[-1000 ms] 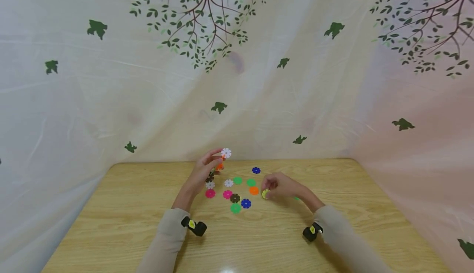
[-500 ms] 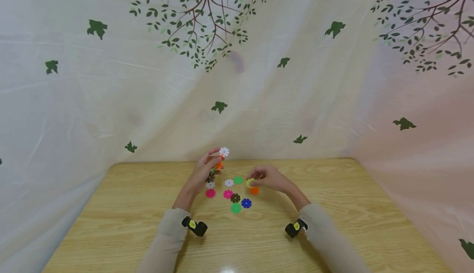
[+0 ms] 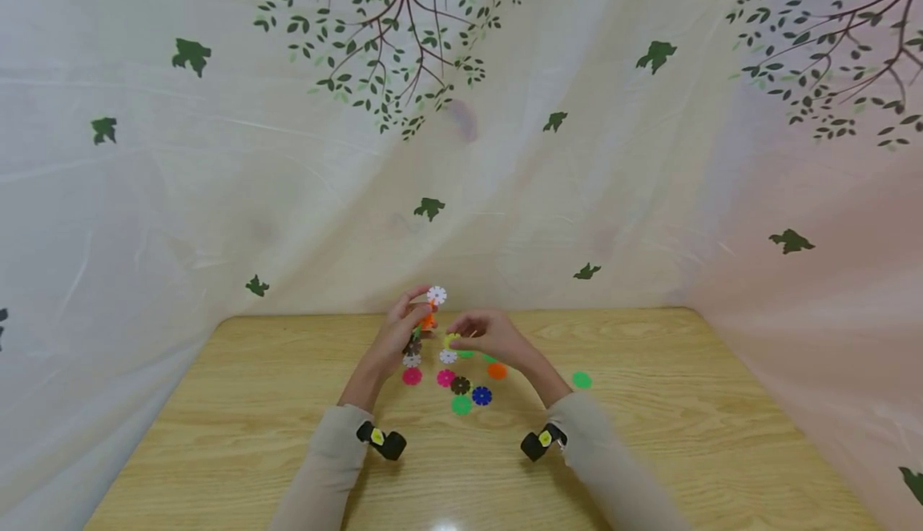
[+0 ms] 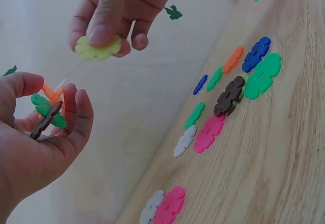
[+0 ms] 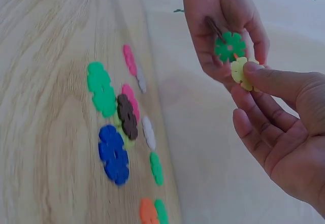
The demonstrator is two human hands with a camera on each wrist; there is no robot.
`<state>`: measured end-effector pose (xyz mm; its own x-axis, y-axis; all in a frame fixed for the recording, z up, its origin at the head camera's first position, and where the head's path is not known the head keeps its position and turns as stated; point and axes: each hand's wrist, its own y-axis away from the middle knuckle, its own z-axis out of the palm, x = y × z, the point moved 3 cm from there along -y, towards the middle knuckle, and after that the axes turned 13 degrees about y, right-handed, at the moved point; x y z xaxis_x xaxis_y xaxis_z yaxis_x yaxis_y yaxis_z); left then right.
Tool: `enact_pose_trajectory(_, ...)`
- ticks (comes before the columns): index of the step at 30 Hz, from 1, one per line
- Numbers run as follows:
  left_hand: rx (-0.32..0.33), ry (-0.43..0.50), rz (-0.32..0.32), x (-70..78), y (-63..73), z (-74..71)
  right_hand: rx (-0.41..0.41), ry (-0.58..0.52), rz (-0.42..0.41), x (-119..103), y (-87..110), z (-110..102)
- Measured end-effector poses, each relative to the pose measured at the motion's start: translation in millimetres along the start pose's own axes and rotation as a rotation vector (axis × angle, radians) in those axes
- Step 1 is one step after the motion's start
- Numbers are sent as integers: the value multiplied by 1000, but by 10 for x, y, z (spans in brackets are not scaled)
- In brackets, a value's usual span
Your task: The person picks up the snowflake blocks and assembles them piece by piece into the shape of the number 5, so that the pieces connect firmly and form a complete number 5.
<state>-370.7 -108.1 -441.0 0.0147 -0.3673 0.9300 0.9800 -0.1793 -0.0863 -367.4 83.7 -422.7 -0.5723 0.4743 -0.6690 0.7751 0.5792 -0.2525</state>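
My left hand grips a chain of interlocked notched plastic discs above the far part of the table. In it show a white disc on top, orange pieces, a green disc and a brown disc; fingers hide some of it. Between thumb and fingers, my right hand pinches a yellow notched disc. That disc is held just right of the chain, and in the left wrist view a gap separates the two.
Loose discs lie on the wooden table: pink, brown, blue, green, orange and white. One green disc lies apart at right. A printed curtain hangs behind.
My right hand has carried the yellow disc leftward and away from me, up to the chain. The green disc at right has come into full view. My left hand stays nearly still.
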Motion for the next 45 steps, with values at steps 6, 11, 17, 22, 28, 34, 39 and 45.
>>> enact_pose_trajectory(6,6,-9,3,-12,-9,0,31,-67,-26,-72,-58,97)
enact_pose_trajectory(11,28,-5,5,-15,-3,4,40,-122,-36,-84,-64,172)
enact_pose_trajectory(17,26,17,0,-28,-15,-1,42,-150,-7,-90,-48,215)
enact_pose_trajectory(22,25,4,0,-31,-11,-4,47,-157,4,-69,-54,248)
enact_pose_trajectory(28,40,-24,7,-27,2,2,57,-127,17,-79,-54,288)
enact_pose_trajectory(34,44,-13,4,-34,-5,1,83,-100,-2,-106,-55,313)
enact_pose_trajectory(39,55,9,17,-26,0,11,116,-63,-6,-124,-52,333)
enact_pose_trajectory(45,53,8,40,-22,-1,13,150,-46,-8,-145,-46,364)
